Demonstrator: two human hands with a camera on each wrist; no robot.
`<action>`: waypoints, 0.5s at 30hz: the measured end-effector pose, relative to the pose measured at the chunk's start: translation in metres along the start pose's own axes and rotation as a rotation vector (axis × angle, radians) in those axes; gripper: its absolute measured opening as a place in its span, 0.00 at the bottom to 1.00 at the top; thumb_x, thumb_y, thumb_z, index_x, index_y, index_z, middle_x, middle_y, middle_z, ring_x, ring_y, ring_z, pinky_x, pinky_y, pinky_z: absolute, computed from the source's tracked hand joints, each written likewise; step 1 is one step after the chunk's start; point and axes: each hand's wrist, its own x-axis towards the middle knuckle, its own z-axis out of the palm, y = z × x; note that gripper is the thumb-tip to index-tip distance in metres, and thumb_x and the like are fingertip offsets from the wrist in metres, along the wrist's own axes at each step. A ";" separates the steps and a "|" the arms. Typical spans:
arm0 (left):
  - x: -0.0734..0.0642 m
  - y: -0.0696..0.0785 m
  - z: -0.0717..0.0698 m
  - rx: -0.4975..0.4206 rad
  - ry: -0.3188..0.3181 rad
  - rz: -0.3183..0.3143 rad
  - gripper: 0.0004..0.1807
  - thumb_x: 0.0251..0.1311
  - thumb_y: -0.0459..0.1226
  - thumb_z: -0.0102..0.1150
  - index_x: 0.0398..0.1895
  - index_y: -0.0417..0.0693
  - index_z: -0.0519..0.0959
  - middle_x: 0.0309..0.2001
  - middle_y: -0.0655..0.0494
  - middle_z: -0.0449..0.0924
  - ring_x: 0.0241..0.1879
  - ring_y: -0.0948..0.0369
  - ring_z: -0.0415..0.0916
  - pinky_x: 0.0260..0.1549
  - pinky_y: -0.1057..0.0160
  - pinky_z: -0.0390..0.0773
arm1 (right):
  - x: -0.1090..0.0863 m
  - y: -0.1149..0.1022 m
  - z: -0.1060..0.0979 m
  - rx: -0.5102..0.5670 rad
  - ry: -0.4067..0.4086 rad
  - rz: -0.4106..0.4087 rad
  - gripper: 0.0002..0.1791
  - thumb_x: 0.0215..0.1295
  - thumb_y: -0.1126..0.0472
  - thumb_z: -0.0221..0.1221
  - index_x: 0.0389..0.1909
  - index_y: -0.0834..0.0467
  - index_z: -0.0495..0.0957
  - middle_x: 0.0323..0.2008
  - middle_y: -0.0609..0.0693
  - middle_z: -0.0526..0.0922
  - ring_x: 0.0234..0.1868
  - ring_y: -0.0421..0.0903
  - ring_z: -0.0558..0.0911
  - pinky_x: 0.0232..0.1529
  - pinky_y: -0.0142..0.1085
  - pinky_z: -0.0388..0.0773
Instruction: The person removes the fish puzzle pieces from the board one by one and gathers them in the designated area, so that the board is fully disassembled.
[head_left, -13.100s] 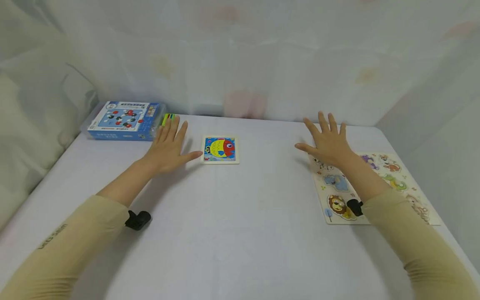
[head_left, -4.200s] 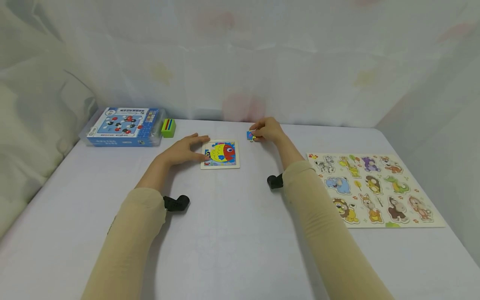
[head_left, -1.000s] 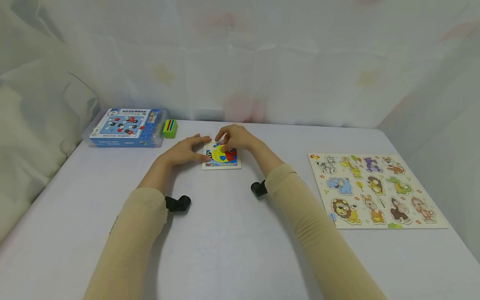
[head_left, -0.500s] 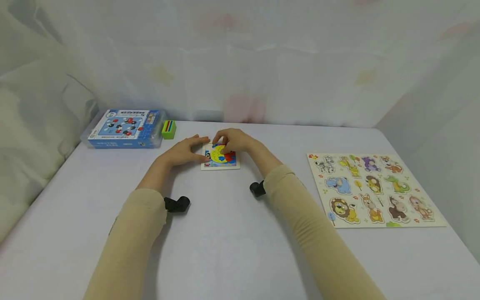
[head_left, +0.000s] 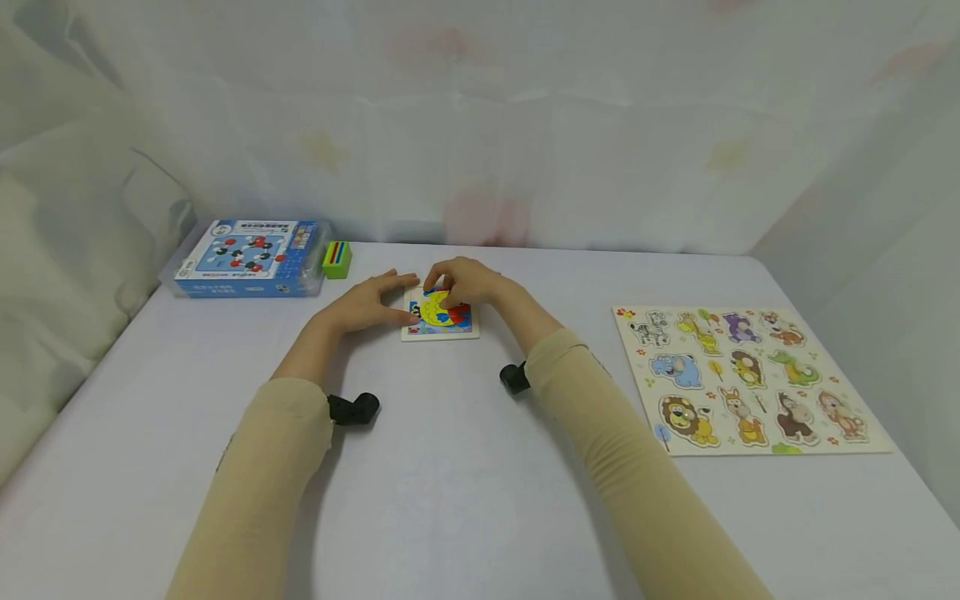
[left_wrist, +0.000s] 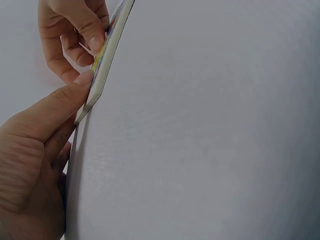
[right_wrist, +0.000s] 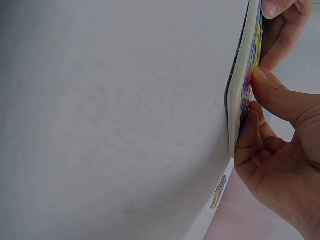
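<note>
A small square fish jigsaw puzzle (head_left: pixel 450 337) with a pale frame lies flat on the white table. My left hand (head_left: pixel 360 304) holds its left side, thumb at the front left and fingertips at the back edge; the left wrist view shows the thumb tip (left_wrist: pixel 84 77) on the frame. My right hand (head_left: pixel 468 282) reaches over the puzzle from the right, thumb and forefinger pinching a puzzle piece (head_left: pixel 435 298) at the fish's yellow body. Its other fingers curl beside the frame. A loose puzzle piece (right_wrist: pixel 218 192) lies on the table beyond the puzzle, mostly hidden behind the right wrist in the head view.
A blue boxed molecule model set (head_left: pixel 247 258) stands at the back left, with a green block with coloured stripes (head_left: pixel 337 260) beside it. On the right lies a large animal puzzle board (head_left: pixel 750 379). A white curtain (head_left: pixel 480 125) hangs behind the table.
Earlier, my right hand held a blue puzzle piece behind the puzzle; that hand is now over the puzzle. Within the last second it has settled slightly lower. The left hand stays put.
</note>
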 end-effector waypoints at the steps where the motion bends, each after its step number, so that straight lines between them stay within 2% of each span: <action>1: 0.000 0.000 0.000 0.000 -0.001 0.001 0.44 0.57 0.56 0.65 0.76 0.63 0.59 0.82 0.46 0.38 0.80 0.37 0.36 0.72 0.27 0.44 | 0.000 0.000 0.000 -0.002 0.002 -0.002 0.18 0.66 0.63 0.61 0.56 0.50 0.78 0.57 0.57 0.78 0.58 0.51 0.74 0.66 0.47 0.72; 15: 0.000 0.000 0.000 -0.004 0.002 0.005 0.44 0.57 0.54 0.65 0.76 0.61 0.59 0.82 0.46 0.39 0.80 0.38 0.36 0.72 0.27 0.44 | -0.001 0.000 0.000 0.026 0.024 -0.029 0.18 0.64 0.65 0.63 0.55 0.52 0.78 0.59 0.58 0.77 0.62 0.53 0.74 0.67 0.49 0.72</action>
